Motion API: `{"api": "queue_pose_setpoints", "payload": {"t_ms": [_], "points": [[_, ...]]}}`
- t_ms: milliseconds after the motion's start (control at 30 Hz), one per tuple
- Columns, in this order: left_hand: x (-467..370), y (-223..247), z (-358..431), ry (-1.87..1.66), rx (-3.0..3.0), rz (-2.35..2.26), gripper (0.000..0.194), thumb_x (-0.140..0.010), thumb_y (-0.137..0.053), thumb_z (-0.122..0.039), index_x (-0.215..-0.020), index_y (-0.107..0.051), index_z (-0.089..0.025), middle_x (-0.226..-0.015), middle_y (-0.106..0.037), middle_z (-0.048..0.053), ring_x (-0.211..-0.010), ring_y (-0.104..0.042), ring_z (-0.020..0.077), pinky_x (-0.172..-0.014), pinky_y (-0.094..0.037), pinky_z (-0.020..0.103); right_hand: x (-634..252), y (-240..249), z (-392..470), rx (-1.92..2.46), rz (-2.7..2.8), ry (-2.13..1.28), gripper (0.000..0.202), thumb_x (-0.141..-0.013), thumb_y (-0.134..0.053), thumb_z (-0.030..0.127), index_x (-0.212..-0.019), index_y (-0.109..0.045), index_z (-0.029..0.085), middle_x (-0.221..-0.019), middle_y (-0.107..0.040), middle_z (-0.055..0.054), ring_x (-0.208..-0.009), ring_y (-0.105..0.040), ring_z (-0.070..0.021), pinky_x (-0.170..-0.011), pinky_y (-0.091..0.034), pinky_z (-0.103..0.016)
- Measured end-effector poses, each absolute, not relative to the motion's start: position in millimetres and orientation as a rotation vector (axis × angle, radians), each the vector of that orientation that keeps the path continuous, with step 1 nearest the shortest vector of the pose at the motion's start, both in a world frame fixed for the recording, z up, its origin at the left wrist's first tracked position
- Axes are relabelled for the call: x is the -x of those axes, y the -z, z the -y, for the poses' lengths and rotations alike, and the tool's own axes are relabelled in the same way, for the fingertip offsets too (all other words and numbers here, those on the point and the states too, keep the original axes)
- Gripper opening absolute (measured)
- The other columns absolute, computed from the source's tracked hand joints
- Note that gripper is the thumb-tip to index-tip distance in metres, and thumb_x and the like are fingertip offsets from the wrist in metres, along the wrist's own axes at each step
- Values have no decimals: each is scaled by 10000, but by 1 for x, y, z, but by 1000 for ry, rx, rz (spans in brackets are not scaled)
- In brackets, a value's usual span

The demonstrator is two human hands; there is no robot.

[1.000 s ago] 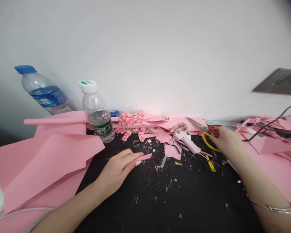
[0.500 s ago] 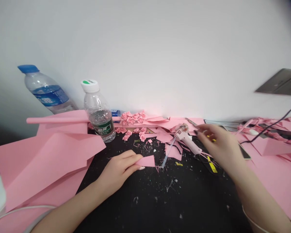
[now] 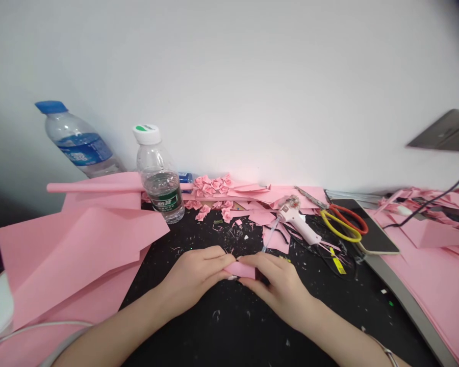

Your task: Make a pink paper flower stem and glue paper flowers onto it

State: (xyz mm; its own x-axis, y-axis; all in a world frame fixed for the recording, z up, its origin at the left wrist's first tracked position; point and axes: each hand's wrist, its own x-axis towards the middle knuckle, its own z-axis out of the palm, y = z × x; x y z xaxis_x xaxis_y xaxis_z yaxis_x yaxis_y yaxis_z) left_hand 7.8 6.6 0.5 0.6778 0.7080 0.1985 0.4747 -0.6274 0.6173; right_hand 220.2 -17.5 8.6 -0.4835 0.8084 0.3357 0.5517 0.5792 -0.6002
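A small folded piece of pink paper [image 3: 241, 270] is held between both hands over the black tabletop. My left hand [image 3: 199, 267] pinches its left end with the thumb and fingers. My right hand [image 3: 281, 283] grips the right end, its fingers curled over the edge. Just beyond my right hand lies a pale pink glue gun [image 3: 300, 224], a clear glue stick trailing from it toward my fingers. Scissors [image 3: 342, 224] with yellow and red handles lie to the right of the glue gun, partly over a dark phone-like slab [image 3: 378, 232].
Large pink sheets [image 3: 69, 255] cover the left side, and more pink paper [image 3: 439, 285] lies at right. A green-labelled water bottle [image 3: 162, 188] and a blue-capped bottle [image 3: 80, 140] stand near the wall. Folded pink paper flowers [image 3: 212, 184] sit at the back among scraps.
My right hand has left the scissors, which now lie on the table, and come left to the pink paper. My left hand still holds the paper, slightly nearer and to the right.
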Motion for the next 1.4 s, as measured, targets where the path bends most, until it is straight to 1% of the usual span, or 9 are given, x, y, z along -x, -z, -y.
{"api": "queue_pose_setpoints", "payload": {"t_ms": [267,367,500,600,700,1000,1200,1300,1400], "points": [[-7,-4,-9,-529,-2300,-980,220,-942,-435,-294,-1060,-606,-222,-869,-612,0,-770,-571,128,-689,-411,216,-224,-10,19,1113,2044,-554,134,-832,-593,196,-961,-630,188,-860,-715,-42,-735,-668,-154,-644,-532,-241],[-1,-1,-11,-523,-2312,-1042,233,-951,-406,-301,-992,-620,-218,-811,-609,-5,-722,-564,129,-646,-397,219,-228,-13,18,1203,1964,-603,140,-804,-603,198,-938,-643,197,-865,-717,-44,-738,-670,-168,-643,-537,-262],[-1,-3,-11,-519,-2332,-991,321,-969,-347,-292,-816,-608,-186,-679,-531,-21,-618,-513,110,-584,-369,208,-225,-15,18,1229,1747,-941,137,-743,-616,172,-876,-633,199,-824,-695,-31,-699,-654,-160,-611,-533,-254],[-6,-6,-9,-552,-2331,-923,310,-968,-353,-284,-819,-606,-183,-659,-513,-26,-604,-495,105,-576,-360,203,-219,-13,22,1212,1529,-1209,196,-682,-644,146,-868,-614,201,-801,-663,-8,-651,-622,-135,-561,-515,-225],[-9,-5,-6,-593,-2316,-902,291,-963,-374,-282,-849,-620,-178,-660,-509,-25,-608,-488,104,-579,-358,201,-215,-12,25,1205,1434,-1339,175,-681,-664,163,-846,-615,197,-797,-662,0,-607,-598,-113,-553,-501,-216],[-14,2,-1,-598,-2191,-888,327,-955,-399,-305,-739,-599,-163,-616,-498,-32,-589,-479,98,-558,-344,202,-215,-15,28,1262,1549,-1099,70,-693,-651,207,-753,-643,174,-605,-636,4,-484,-543,-108,-458,-440,-211],[-15,0,0,-639,-2153,-864,357,-955,-396,-312,-699,-593,-160,-591,-485,-36,-557,-480,88,-539,-354,195,-214,-13,29,1260,1490,-1169,69,-709,-664,227,-752,-637,180,-563,-602,19,-438,-516,-100,-422,-411,-211],[-16,-3,0,-627,-2155,-887,345,-956,-394,-311,-749,-629,-165,-591,-513,-34,-566,-503,93,-556,-378,194,-214,-13,29,1270,1485,-1156,63,-714,-658,221,-758,-636,182,-556,-584,27,-435,-497,-93,-417,-394,-207],[-18,-4,1,-593,-2172,-917,244,-948,-421,-273,-912,-651,-199,-713,-615,-25,-640,-562,100,-615,-415,194,-214,-14,28,1276,1516,-1117,72,-724,-649,237,-767,-629,183,-612,-618,13,-463,-511,-97,-435,-404,-210]]}}
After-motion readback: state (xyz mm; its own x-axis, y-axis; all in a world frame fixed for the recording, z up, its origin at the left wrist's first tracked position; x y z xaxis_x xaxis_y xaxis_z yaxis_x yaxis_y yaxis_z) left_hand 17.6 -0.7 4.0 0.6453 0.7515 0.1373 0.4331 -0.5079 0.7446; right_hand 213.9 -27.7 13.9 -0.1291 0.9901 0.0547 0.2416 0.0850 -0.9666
